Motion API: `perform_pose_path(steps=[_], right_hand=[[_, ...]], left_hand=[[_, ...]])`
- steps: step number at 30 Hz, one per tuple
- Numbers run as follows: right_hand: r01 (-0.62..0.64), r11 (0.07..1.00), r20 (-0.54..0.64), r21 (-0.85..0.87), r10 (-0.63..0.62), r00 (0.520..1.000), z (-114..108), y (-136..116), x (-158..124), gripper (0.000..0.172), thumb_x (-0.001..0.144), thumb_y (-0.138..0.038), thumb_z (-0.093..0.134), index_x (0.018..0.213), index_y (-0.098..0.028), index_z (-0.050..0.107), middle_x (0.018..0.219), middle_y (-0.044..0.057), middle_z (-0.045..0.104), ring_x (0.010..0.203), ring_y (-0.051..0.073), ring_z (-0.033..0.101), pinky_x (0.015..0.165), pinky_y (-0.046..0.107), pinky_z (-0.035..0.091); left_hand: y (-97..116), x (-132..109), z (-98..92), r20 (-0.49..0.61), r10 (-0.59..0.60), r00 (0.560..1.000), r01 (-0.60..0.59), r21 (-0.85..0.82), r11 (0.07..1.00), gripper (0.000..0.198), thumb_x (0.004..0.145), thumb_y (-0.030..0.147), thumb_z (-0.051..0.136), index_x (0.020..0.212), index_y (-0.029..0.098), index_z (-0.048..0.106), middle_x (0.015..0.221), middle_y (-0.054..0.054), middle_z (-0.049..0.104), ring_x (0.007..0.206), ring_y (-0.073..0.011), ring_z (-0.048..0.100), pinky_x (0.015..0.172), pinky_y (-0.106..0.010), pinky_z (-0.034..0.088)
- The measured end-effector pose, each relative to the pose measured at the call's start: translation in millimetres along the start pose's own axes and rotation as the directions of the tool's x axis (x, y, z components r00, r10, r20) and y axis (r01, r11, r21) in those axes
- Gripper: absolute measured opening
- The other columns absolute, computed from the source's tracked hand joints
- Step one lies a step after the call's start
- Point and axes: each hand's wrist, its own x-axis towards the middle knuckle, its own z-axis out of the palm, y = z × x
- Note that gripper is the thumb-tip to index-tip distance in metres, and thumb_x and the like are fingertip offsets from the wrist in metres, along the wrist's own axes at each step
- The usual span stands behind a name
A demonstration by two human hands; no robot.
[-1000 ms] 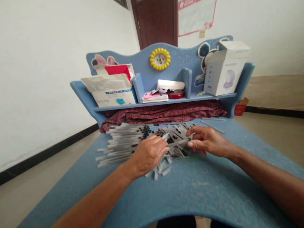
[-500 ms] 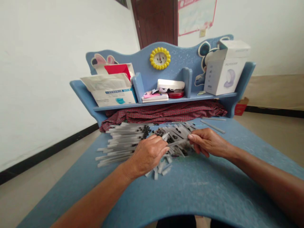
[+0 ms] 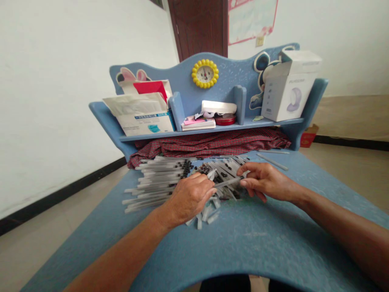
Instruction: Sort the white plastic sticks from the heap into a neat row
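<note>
The left hand (image 3: 193,196) pinches a tube (image 3: 226,182). The right hand (image 3: 266,180), a little wide, maybe touches its black tip (image 3: 242,177). More tubes (image 3: 154,178) lie toward the tabletop's (image 3: 258,247) back edge.

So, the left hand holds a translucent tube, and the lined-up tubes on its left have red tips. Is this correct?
Not quite: the tips are black, not red, as the head view shows. The left hand does hold a translucent tube, with the lined-up tubes on its left.
</note>
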Motion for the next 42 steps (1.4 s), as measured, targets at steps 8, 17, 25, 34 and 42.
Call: perform_pose_path(steps=[8, 17, 25, 34, 42], right_hand=[[0.003, 0.998, -0.010, -0.061, -0.003, 1.000, 1, 3, 1, 0.034, 0.088, -0.042, 0.046, 0.065, -0.017, 0.047, 0.047, -0.004, 0.054, 0.030, 0.004, 0.042, 0.030, 0.015, 0.028], [0.017, 0.999, -0.062, 0.047, -0.014, 0.998, -2, 5, 3, 0.018, 0.079, -0.033, 0.057, 0.077, -0.015, 0.052, 0.056, -0.002, 0.058, 0.035, 0.006, 0.048, 0.034, 0.018, 0.037], [-0.016, 0.925, -0.327, -0.379, -0.117, 0.938, -5, 18, 10, 0.014, 0.079, -0.029, 0.054, 0.078, -0.016, 0.060, 0.049, -0.003, 0.053, 0.042, 0.010, 0.046, 0.041, 0.022, 0.032], [-0.041, 0.799, -0.288, -0.600, -0.169, 0.943, -3, 24, 16, 0.020, 0.083, -0.033, 0.052, 0.084, -0.018, 0.065, 0.058, 0.000, 0.060, 0.050, 0.012, 0.048, 0.050, 0.024, 0.032], [0.094, 0.870, -0.250, -0.485, -0.241, 0.938, -2, 17, 12, 0.027, 0.086, -0.035, 0.047, 0.072, -0.017, 0.061, 0.060, 0.000, 0.055, 0.055, 0.011, 0.047, 0.052, 0.024, 0.034]], left_hand=[[-1, 0, 1.9, 0.011, 0.003, 1.000, -0.003, -0.009, 1.000, 0.030, 0.094, 0.025, 0.036, 0.081, 0.014, 0.061, 0.072, -0.005, 0.057, 0.070, -0.0167, 0.053, 0.065, -0.028, 0.044], [-4, 0, 2.7, 0.038, 0.016, 0.999, -0.015, -0.032, 0.999, 0.029, 0.094, 0.023, 0.036, 0.082, 0.014, 0.061, 0.073, -0.004, 0.060, 0.071, -0.0154, 0.054, 0.067, -0.026, 0.043], [-4, 0, 4.0, 0.031, 0.011, 0.999, -0.011, -0.024, 1.000, 0.027, 0.093, 0.022, 0.039, 0.078, 0.015, 0.060, 0.071, -0.003, 0.059, 0.069, -0.0151, 0.055, 0.065, -0.025, 0.043], [-4, 0, 7.2, 0.021, 0.010, 1.000, -0.010, -0.023, 1.000, 0.027, 0.093, 0.023, 0.039, 0.079, 0.015, 0.061, 0.070, -0.004, 0.059, 0.070, -0.0146, 0.055, 0.067, -0.025, 0.044], [-4, 0, 6.1, 0.028, 0.002, 1.000, -0.001, -0.035, 0.999, 0.028, 0.093, 0.023, 0.039, 0.079, 0.014, 0.061, 0.071, -0.004, 0.060, 0.071, -0.0154, 0.056, 0.067, -0.025, 0.045]])
